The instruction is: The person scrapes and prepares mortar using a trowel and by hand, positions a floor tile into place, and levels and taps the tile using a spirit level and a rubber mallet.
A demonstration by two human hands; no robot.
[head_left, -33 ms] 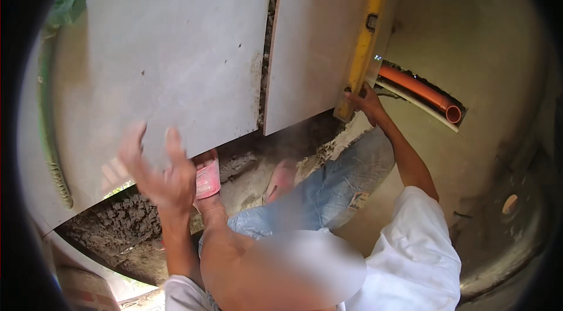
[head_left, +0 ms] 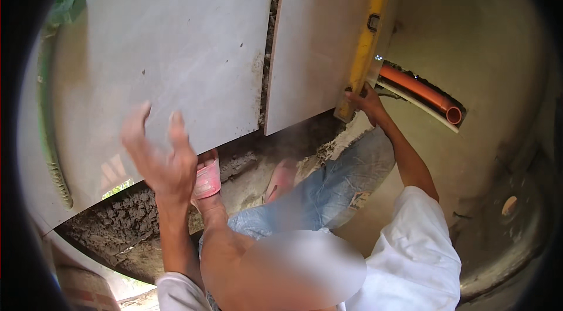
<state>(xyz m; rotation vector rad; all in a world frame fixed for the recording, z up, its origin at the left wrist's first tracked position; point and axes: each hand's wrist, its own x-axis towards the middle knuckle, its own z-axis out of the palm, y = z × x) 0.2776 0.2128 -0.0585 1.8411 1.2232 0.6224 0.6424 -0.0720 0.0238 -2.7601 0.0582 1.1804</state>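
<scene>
My left hand [head_left: 167,161] is raised, slightly blurred, above the near edge of a large pale tile [head_left: 182,58]. Its fingers are spread and hold nothing. With my right hand [head_left: 366,102] I grip the near end of a yellow spirit level [head_left: 365,35]. The level lies lengthwise along the right side of a narrower tile [head_left: 314,41]. A dark, rough gap [head_left: 271,23] separates the two tiles. On the far left of the large tile rests a green mallet [head_left: 70,4], its long handle pointing toward me.
To the right, an orange pipe [head_left: 419,88] and a thin white pipe [head_left: 431,112] sit in a slot in the grey surface. Rough mortar [head_left: 123,217] shows below the large tile's edge. My feet in pink sandals [head_left: 206,181] stand just by the tiles.
My left hand has risen slightly, away from me, with its fingers still spread. My right hand and the spirit level look the same.
</scene>
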